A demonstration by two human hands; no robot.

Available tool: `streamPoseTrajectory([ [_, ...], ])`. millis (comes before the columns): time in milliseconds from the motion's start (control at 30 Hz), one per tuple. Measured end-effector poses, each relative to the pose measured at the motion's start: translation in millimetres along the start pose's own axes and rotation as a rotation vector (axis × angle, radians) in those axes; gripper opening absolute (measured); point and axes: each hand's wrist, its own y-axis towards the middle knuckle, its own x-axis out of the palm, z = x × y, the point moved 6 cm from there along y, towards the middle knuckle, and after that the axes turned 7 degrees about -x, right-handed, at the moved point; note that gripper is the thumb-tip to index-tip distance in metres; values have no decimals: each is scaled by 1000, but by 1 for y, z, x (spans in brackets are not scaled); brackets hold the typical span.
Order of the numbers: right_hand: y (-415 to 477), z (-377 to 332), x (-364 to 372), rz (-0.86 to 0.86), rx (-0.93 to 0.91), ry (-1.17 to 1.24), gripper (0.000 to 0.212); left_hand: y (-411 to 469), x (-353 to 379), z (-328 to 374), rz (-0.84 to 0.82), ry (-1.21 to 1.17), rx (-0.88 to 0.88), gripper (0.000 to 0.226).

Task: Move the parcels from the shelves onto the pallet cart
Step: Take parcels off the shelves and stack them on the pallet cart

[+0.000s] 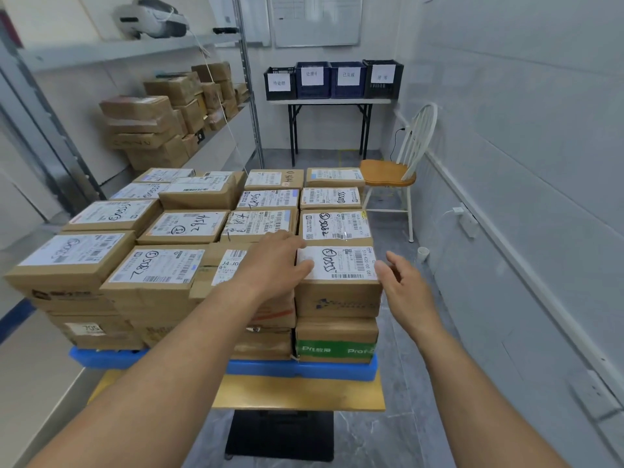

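Head view: parcel [337, 265] between left grip [273, 261] and right grip [405, 285].

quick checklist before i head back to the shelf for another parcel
1. Front-right parcel sits level on its stack: ok.
2. Left hand clear of it: not ok, fingers rest on its left edge.
3. Right hand free: ok, open, holding nothing.
4. Shelf parcels remaining: ok, several stacks.
5. Free spot on the blue pallet's top layer: cannot tell.
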Motion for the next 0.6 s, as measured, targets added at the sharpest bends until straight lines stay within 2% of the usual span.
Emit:
streamPoseTrajectory([
  [333, 54, -20, 14, -86, 56, -32, 58, 37, 6, -6, -61, 154, 27, 51],
  [533, 60, -20, 22, -88, 58, -23, 26, 43, 8, -19, -82, 153, 45, 46],
  [600, 59, -20, 24, -84, 43, -33, 22, 44, 10, -20, -78, 150, 52, 47],
])
